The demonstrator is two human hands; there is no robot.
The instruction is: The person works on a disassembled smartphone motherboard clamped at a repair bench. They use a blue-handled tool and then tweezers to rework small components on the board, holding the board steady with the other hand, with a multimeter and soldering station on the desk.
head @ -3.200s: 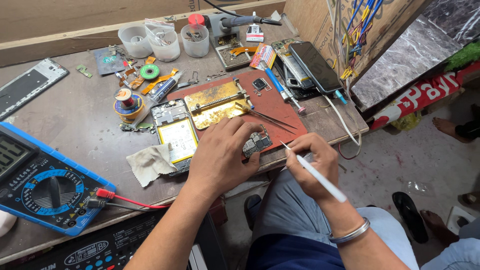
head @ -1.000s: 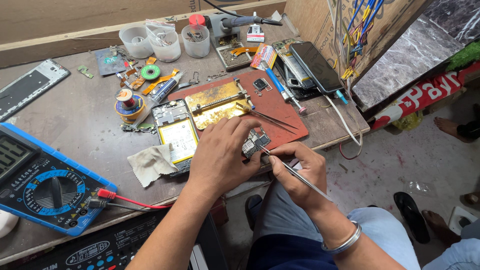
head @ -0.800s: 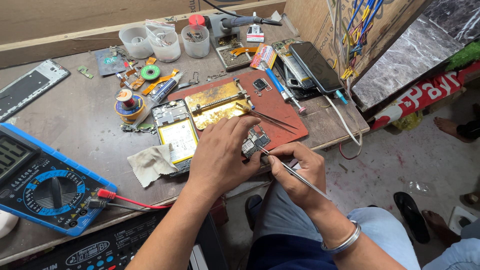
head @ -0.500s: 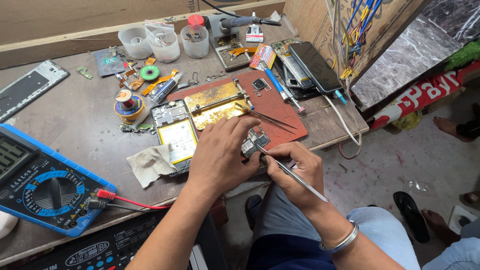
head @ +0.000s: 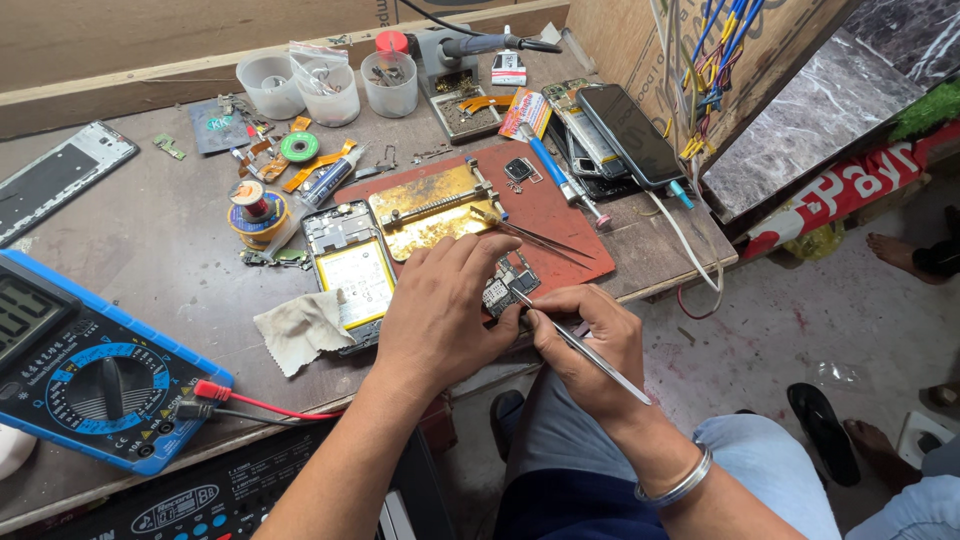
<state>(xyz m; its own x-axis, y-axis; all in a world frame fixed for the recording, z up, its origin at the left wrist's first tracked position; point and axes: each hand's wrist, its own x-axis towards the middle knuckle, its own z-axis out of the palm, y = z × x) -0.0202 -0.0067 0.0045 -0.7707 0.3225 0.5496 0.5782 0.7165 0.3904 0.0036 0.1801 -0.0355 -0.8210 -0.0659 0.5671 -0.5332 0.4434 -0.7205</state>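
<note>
My left hand (head: 445,310) rests palm down on the red mat (head: 560,215) and pins a small phone circuit board (head: 505,283) under its fingertips. My right hand (head: 590,340) grips thin metal tweezers (head: 580,345) like a pen, their tip touching the board by my left thumb. An opened phone with a yellow battery (head: 350,265) lies just left of my left hand. A gold metal board holder (head: 430,205) sits beyond my fingers.
A blue multimeter (head: 80,360) with a red lead lies at the left. A grey cloth (head: 305,325), solder spool (head: 255,205), plastic cups (head: 330,90), a soldering station (head: 450,65) and dark phones (head: 620,130) crowd the bench. A second pair of tweezers (head: 545,240) lies on the mat.
My right hand brought the tweezers in from the bench edge to the circuit board, and now holds them there. My left hand has stayed on the board.
</note>
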